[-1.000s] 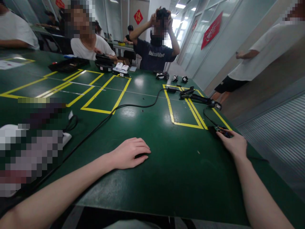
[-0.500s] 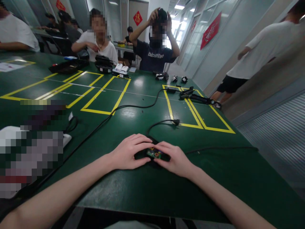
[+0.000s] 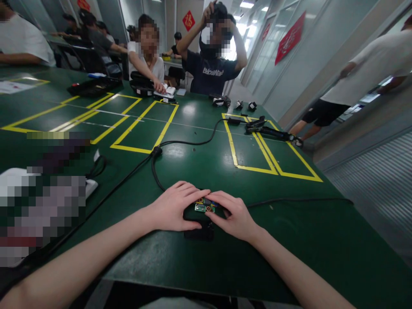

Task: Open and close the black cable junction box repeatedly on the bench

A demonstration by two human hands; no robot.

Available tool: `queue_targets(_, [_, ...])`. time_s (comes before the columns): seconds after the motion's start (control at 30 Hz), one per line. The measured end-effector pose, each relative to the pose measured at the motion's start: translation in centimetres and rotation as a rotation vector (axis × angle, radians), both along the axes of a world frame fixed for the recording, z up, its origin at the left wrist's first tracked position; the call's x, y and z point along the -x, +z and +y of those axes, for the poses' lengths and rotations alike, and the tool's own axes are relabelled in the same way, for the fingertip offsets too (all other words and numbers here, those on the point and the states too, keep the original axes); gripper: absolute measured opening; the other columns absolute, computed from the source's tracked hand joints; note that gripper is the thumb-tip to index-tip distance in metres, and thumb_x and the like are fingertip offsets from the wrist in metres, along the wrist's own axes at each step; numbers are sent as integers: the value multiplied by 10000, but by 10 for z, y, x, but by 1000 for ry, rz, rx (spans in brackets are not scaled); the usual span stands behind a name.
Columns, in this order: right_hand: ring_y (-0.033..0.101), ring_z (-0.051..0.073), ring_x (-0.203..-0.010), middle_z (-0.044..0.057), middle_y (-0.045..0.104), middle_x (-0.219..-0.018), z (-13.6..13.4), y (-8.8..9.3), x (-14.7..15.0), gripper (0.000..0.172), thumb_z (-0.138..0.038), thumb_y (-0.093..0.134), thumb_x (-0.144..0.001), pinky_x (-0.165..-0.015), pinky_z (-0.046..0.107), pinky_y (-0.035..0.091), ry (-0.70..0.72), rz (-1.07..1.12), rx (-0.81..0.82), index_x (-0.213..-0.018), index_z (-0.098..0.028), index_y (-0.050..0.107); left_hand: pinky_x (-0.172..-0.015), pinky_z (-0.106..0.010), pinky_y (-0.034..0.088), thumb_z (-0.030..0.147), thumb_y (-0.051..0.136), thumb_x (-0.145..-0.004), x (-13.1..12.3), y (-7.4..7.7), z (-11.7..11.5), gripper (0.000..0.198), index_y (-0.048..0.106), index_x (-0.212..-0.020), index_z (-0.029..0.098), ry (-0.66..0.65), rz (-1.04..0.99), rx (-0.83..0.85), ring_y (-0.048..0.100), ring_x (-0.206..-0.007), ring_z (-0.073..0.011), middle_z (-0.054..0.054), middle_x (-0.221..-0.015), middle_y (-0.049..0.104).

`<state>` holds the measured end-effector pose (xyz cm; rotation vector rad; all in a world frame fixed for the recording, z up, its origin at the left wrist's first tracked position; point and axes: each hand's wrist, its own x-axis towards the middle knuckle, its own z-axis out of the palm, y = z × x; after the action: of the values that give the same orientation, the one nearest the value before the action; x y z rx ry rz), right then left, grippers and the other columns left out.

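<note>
At the lower centre of the frame, the left hand (image 3: 178,206) lay half curled, thumb parted from the fingers; whether it gripped anything could not be told. Just right of it, between the hands, sat the circuit board (image 3: 200,208), with a black housing piece (image 3: 199,232) below it. The board looked light and stiff but fragile on top, so its edges seemed the safer hold; the smooth housing might have been slippery. The right hand (image 3: 234,214) held the board's right side between thumb and bent fingers. Around them, from the left: a black tray (image 3: 106,86) at upper left, then a black plug (image 3: 157,151) whose cord ran down behind the left hand and could have snagged, an adapter (image 3: 236,121) at upper right, and a second cord (image 3: 299,200) trailing right beyond the right hand
</note>
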<state>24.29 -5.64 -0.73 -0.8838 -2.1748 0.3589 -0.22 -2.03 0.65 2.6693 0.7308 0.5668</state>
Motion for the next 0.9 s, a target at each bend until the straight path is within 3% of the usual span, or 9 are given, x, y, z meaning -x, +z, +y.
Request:
queue_targets(0.13, [772, 208, -953, 81, 788, -1110, 0, 1, 1, 328, -245, 666, -959, -812, 313, 634, 14, -51, -5, -1287, -233, 669, -1118, -499, 452, 512, 838, -802, -1, -2, 0, 909, 419, -1565, 246, -4, -19, 27, 611, -1277, -327, -128, -1409, 648])
queue_targets(0.27, [749, 257, -943, 107, 786, -1091, 1, 6, 3, 294, -268, 660, -957, -829, 413, 624, -67, -106, -68, -1246, -222, 690, -1145, -512, 446, 528, 806, -842, -1, -1, 1, 847, 437, -1541, 223, -22, -87, 21, 624, -1281, -315, -138, -1418, 649])
queue_targets(0.37, [715, 285, -1041, 120, 762, -1175, 3, 7, 1, 340, -262, 670, -933, -913, 487, 594, -126, -78, -65, -1272, -235, 685, -1108, -481, 481, 410, 720, -925, 1, 2, 3, 577, 544, -1434, 203, 9, -137, -12, 651, -1223, -288, -123, -1331, 691])
queue_targets(0.53, [555, 336, -1389, 172, 602, -1495, 4, 3, -3, 636, -324, 742, -880, -1166, 609, 428, 28, -162, -20, -1470, -187, 548, -883, -368, 555, 249, 657, -918, 6, 8, 8, 187, 695, -1088, 180, 27, -133, -42, 671, -1006, -239, -84, -1078, 713])
queue_targets(0.63, [622, 326, -1289, 163, 659, -1413, 2, 2, -2, 535, -325, 766, -863, -1108, 582, 488, 39, -219, 35, -1364, -189, 632, -797, -324, 535, 226, 652, -916, 7, 6, 9, 70, 700, -947, 185, 17, -99, -60, 652, -919, -211, -63, -1007, 689])
queue_targets(0.73, [672, 303, -1136, 139, 716, -1270, 0, 4, 2, 381, -301, 769, -862, -967, 518, 574, -7, -239, 71, -1223, -199, 705, -753, -290, 512, 218, 628, -944, 6, 3, 9, 85, 697, -906, 186, 18, -71, -46, 649, -864, -183, -48, -966, 676])
queue_targets(0.9, [671, 295, -1088, 133, 716, -1239, -2, 4, 7, 359, -262, 740, -865, -919, 492, 593, -52, -184, 53, -1219, -214, 704, -746, -282, 514, 205, 598, -954, 5, 1, 7, 112, 691, -898, 180, 28, -48, -21, 659, -849, -178, -41, -937, 682])
